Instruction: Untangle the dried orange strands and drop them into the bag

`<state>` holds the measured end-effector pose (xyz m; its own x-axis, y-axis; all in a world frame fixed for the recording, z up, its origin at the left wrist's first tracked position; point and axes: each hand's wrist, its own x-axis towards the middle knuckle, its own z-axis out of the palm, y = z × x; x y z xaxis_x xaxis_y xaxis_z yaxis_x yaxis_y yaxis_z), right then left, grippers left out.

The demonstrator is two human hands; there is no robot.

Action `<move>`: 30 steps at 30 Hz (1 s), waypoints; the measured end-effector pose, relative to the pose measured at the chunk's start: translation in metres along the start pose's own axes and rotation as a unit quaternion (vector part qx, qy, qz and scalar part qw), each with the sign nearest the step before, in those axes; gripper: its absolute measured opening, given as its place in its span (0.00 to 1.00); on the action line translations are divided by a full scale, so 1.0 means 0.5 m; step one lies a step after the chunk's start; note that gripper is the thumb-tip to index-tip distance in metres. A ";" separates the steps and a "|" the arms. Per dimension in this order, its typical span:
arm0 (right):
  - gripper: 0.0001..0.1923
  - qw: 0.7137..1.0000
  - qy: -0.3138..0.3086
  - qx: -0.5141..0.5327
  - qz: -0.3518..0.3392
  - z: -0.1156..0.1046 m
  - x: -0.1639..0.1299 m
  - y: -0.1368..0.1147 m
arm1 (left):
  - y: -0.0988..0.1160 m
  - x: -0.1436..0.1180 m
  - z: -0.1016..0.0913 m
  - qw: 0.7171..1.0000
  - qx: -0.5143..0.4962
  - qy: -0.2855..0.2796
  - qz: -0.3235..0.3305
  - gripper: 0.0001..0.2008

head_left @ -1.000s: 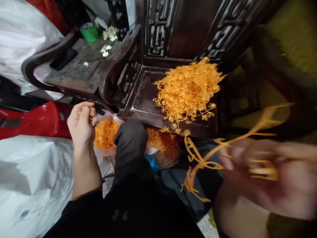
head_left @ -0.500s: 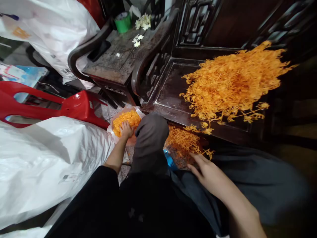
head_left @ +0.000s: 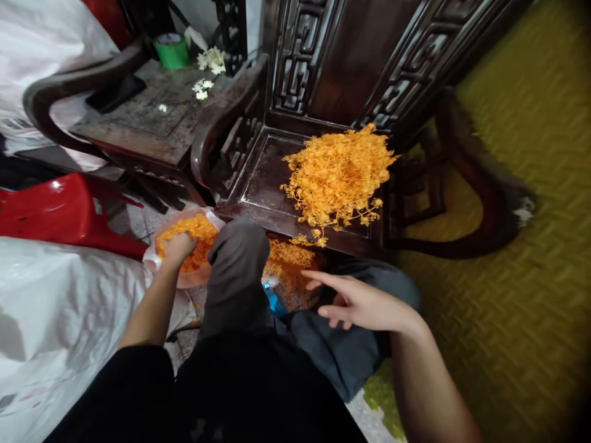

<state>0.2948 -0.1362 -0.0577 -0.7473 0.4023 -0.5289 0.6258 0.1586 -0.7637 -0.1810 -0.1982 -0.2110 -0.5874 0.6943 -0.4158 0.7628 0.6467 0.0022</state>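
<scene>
Our left hand [head_left: 178,246] has stayed curled in the near-left bag of orange strands [head_left: 196,237], apparently grasping some. Our right hand [head_left: 357,301], a second ago holding strands, now reaches spread and bare toward the near pile [head_left: 289,258].

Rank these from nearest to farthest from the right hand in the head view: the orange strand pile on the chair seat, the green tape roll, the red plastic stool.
From the right hand:
1. Orange strand pile, on the dark wooden chair seat just ahead of the hand.
2. Red plastic stool, far across on the left, beyond the left hand.
3. Green tape roll, at the back left on the side table.
</scene>
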 end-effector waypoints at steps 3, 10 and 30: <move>0.22 0.980 0.173 -0.096 0.028 -0.055 0.025 0.004 | 0.015 -0.036 -0.051 0.999 0.017 0.043 0.023 0.25; 0.14 0.960 0.125 -0.239 0.070 -0.143 0.183 0.014 | 0.212 -0.206 -0.267 0.946 -0.066 0.238 0.208 0.18; 0.04 0.550 0.718 0.012 -0.426 -0.464 -0.072 -0.229 | 0.730 -0.015 -0.211 0.908 -0.165 0.065 0.379 0.35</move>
<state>0.3018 0.0403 0.1346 0.1917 0.4909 0.8498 0.1689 0.8365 -0.5213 0.0732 0.0660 -0.1111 0.0297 0.9970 -0.0711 0.8514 0.0120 0.5244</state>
